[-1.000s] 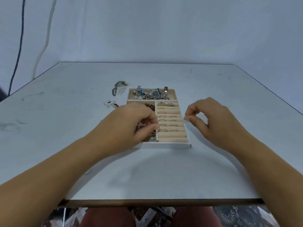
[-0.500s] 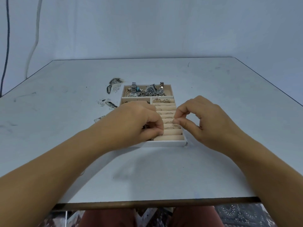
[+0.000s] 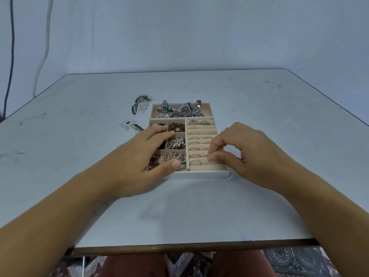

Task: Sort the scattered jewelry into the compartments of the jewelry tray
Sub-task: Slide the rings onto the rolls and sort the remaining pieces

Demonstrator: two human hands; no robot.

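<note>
Over tray (image 3: 199,174) — right hand (image 3: 249,154), ring (image 3: 209,158)

A jewelry tray (image 3: 199,174) sits at the centre of the table (image 3: 199,212), watches (image 3: 185,109) in its rear compartment, rings (image 3: 194,162) in its right slots; loose pieces (image 3: 137,105) lie left of it, the left hand (image 3: 139,158) over its left compartments

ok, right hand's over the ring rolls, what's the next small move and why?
Probably push the ring down into the slot between the near rolls and let go: the right hand pinches it right at that row, and the left hand rests flat on the jewelry tray, steadying it.
</note>
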